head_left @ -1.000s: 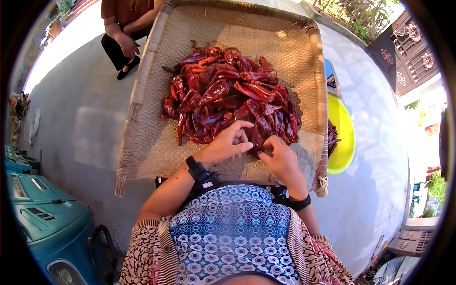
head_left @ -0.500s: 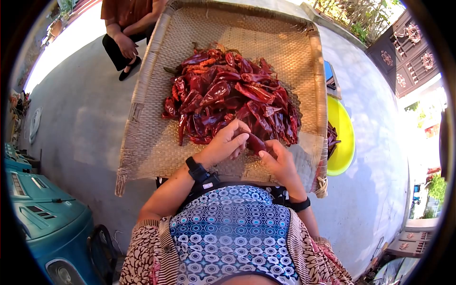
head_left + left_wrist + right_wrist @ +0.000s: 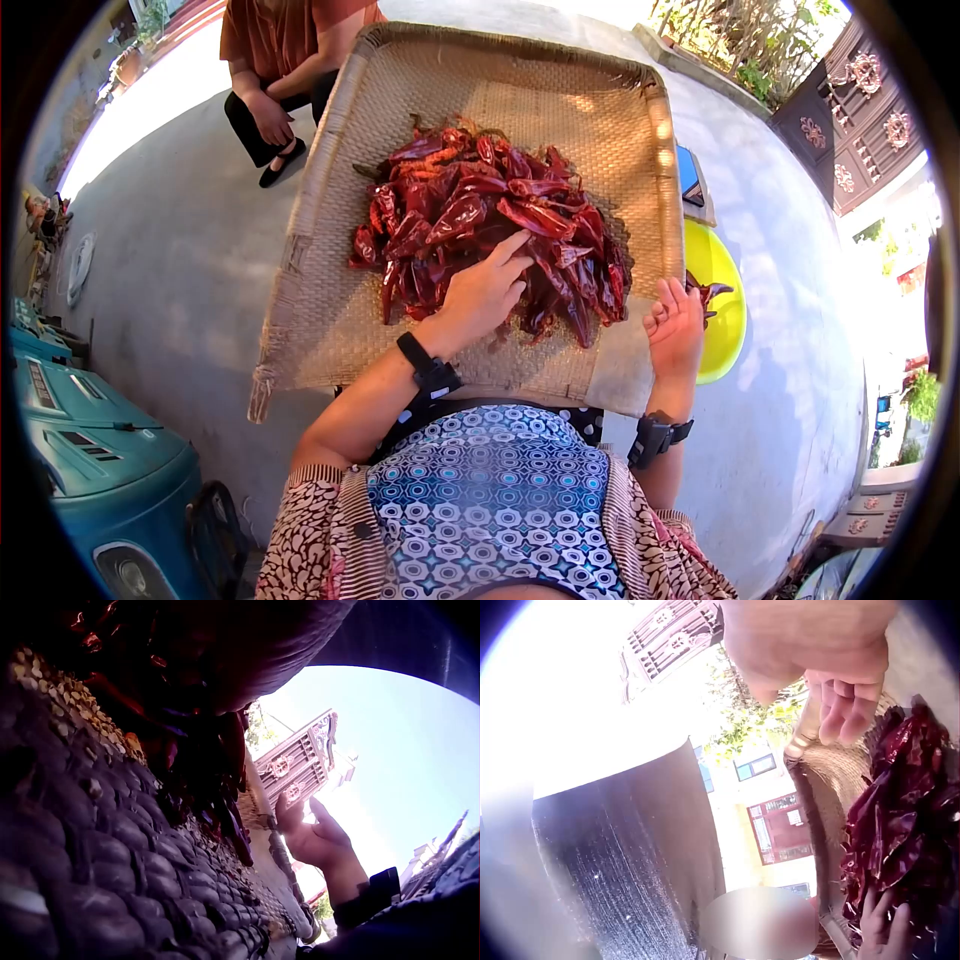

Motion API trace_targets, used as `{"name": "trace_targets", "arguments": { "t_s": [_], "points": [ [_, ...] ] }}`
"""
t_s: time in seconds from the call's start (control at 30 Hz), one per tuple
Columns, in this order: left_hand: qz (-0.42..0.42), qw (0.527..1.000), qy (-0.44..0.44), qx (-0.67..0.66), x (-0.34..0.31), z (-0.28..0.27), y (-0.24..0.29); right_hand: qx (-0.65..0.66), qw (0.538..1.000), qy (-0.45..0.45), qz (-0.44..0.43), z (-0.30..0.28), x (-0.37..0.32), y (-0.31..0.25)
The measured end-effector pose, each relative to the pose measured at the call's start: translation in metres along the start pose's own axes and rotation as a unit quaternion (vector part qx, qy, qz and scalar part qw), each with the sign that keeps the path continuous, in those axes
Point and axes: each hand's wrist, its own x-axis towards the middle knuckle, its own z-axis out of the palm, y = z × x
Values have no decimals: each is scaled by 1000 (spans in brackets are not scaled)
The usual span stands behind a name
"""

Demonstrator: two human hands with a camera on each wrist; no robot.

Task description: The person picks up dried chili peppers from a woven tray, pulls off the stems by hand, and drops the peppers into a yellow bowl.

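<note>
A heap of dried red chili peppers (image 3: pixel 470 210) lies on a woven tray (image 3: pixel 330 320) in front of me. My left hand (image 3: pixel 482 298) reaches over the near part of the heap, its index finger extended and touching the peppers. In the left wrist view its underside is dark and the peppers below it are in shadow. My right hand (image 3: pixel 675 325) is raised at the tray's right edge, beside the yellow basin (image 3: pixel 732 330). Its fingers bend loosely and hold nothing, as the right wrist view also shows. Several dark chili peppers (image 3: pixel 712 292) show inside the basin, partly behind the right hand.
Pale seeds (image 3: pixel 82 709) lie scattered on the weave near the heap. A person (image 3: pixel 290 60) sits beyond the tray's far left corner. A teal vehicle (image 3: pixel 110 450) stands at my left, and a blue-topped object (image 3: pixel 692 180) is behind the basin.
Both hands were together on one chili pepper at the near edge of the heap. The right hand has moved right to the basin without it; the left has gone forward onto the heap.
</note>
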Motion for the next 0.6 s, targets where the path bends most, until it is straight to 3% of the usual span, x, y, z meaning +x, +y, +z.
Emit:
{"name": "trace_targets", "arguments": {
  "t_s": [0.1, 0.13, 0.2, 0.3, 0.43, 0.47, 0.57, 0.6],
  "points": [
    [7, 1000, 0, -20, -2, 1, 1, -228, 966, -120, 0, 16, -14, 23],
    [3, 1000, -7, -16, -2, -1, 3, -344, 926, -149, -48, 27, -18, 29],
    [-6, 1000, -20, -14, -4, -1, 4, -555, 796, -196, -140, 52, -25, 39],
    [-13, 999, -33, -24, -7, 0, 5, -666, 678, -141, -278, 65, -20, 61],
    [-7, 997, 0, -79, -11, 3, 7, -662, 665, -116, -325, 65, -9, 72],
    [-2, 995, 19, -98, -11, 3, 9, -636, 684, -114, -337, 65, -10, 73],
    [-94, 983, -1, -157, -10, -2, 19, -595, 707, -147, -354, 64, -18, 63],
    [-71, 987, 8, -143, -9, 0, 17, -579, 723, -161, -342, 62, -18, 63]
  ]
}}
